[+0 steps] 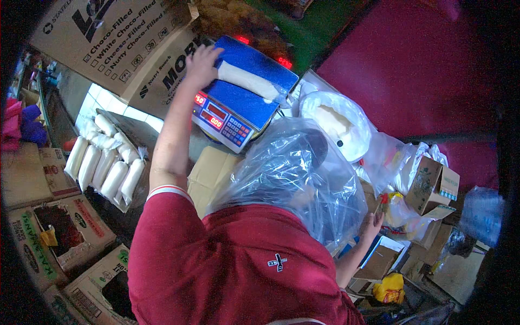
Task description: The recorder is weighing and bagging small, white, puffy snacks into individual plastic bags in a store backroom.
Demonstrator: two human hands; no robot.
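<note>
My left hand (pixel 202 66) is open with spread fingers. It is over the left edge of a digital weighing scale (pixel 254 111) with a blue top, beside the end of a long plastic bag packed with white powder (pixel 246 82). Whether the fingers touch the bag is hard to tell. My right hand (pixel 372 226) is low on the right, fingers loosely apart, with nothing visible in it. A large clear plastic bag (pixel 281 168) lies in front of my chest, a dark rounded shape showing through it.
A white plastic-lined container (pixel 360 127) of pale powder stands right of the scale. Several filled white tube bags (pixel 100 157) lie on the left. Cardboard boxes (pixel 89 225) crowd the lower left, and a tall carton (pixel 114 49) stands behind. More boxes (pixel 433 187) and plastic bags are on the right.
</note>
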